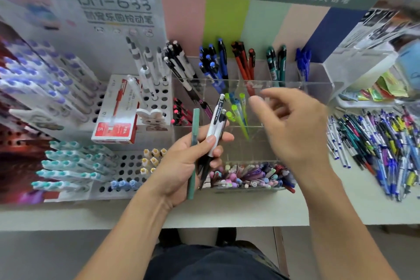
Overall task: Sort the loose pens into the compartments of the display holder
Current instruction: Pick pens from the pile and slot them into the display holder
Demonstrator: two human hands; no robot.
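Although much of the scene is smeared by motion blur, the left hand [193, 161] is seen clearly enough: its fingers and thumb are curled round a white-and-black pen [216, 125] and a slim green pen [194, 152], both held roughly upright in front of the clear display holder [318, 88]. A further dark pen tip is glimpsed below the fingers, but how many pens are gripped in all cannot be told. The right hand [293, 125] is raised over the holder's middle compartments with its fingers loosely spread and nothing held; its fingertips are blurred. Behind it, part of the holder's middle row is hidden. Yellow-green and blue pens [237, 111] are stood in a middle compartment, and black, blue, red and teal pens are ranged along the back row. The front compartment's mixed pens [250, 177] are too jumbled to be told apart. A pile of loose pens [375, 143] is spread on the table [227, 211] at the right, cut off by the frame edge.
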